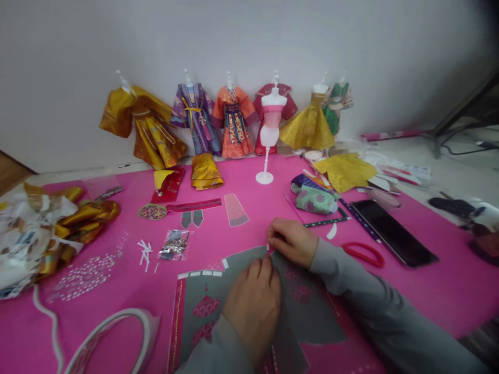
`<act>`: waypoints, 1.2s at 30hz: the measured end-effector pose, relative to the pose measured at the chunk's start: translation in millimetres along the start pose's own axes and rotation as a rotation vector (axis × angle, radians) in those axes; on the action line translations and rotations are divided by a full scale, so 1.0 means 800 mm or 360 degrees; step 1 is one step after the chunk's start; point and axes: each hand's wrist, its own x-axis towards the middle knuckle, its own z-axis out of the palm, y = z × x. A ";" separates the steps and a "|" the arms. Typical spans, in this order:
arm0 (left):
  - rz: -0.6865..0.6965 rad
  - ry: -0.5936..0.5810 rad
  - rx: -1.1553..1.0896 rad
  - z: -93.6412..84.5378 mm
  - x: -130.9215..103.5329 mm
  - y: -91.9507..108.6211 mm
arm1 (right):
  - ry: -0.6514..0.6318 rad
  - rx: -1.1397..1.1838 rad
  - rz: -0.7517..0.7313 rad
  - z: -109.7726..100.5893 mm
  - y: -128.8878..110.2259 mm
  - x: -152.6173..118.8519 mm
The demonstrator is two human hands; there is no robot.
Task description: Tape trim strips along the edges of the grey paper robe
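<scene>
A grey doll-garment fabric piece point(319, 317) with dark pink trim and printed motifs lies on the pink mat. Short white strips point(200, 273) line part of its upper edge. My left hand point(253, 306) rests on the fabric, fingers together and bent, tips at the upper edge. Just beyond them, my right hand point(293, 241) is closed in a pinch at a small white strip point(268, 248) on that edge. The fingertips of both hands nearly meet, and the left thumb is hidden.
A tape roll point(146, 332) stands front left, near loose white strips point(145, 254) and a bead packet point(174, 245). Red-handled scissors point(362, 254) and a phone point(393, 231) lie right. Dressed doll mannequins point(234, 122) line the wall behind a white mannequin stand point(264, 178). Scraps point(50, 234) heap left.
</scene>
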 end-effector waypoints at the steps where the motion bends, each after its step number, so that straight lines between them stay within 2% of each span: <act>1: -0.0002 0.0004 0.0014 0.001 0.000 0.000 | -0.0001 -0.0009 0.0005 0.001 0.000 0.000; 9: -0.0038 0.0057 0.0074 0.017 -0.006 0.005 | -0.0053 -0.0073 0.0035 0.008 -0.002 0.000; 17: -0.0058 0.0266 0.0184 0.027 -0.012 0.009 | -0.0089 -0.0108 0.0100 0.005 -0.007 0.001; 24: -0.0046 0.0136 0.0156 0.025 -0.009 0.008 | -0.0127 -0.0125 0.0119 0.005 -0.009 0.001; 32: -0.0078 0.0086 0.0146 0.018 -0.009 0.010 | -0.0154 -0.0163 0.0132 0.005 -0.010 0.002; 36: -0.0099 0.0139 0.0145 0.016 -0.009 0.011 | -0.0168 -0.0179 0.0139 0.006 -0.009 0.002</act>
